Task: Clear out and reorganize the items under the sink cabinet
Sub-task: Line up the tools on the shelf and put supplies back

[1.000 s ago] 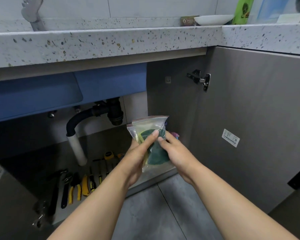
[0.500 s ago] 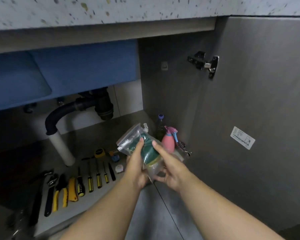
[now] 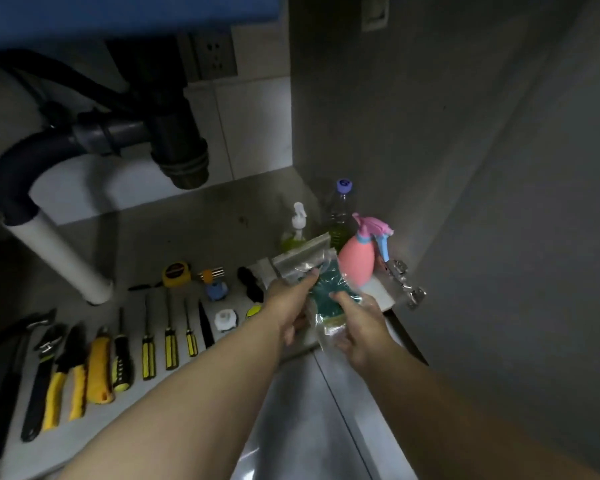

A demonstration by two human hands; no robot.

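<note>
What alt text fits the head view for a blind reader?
The left hand and right hand hold a clear bag with a green sponge beside a pink spray bottle under a sink. Tools lie in a row.

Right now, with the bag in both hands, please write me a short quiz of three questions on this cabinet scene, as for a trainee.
1. True or false: the left hand and the right hand both hold the clear bag with a green pad inside.
2. Which thing stands nearest the clear bag? A) pink spray bottle B) yellow tape measure C) white drain pipe
3. Fill in: the screwdrivers with yellow and black handles lie in a row on the cabinet ____.
Key: 1 true; 2 A; 3 floor.
</note>
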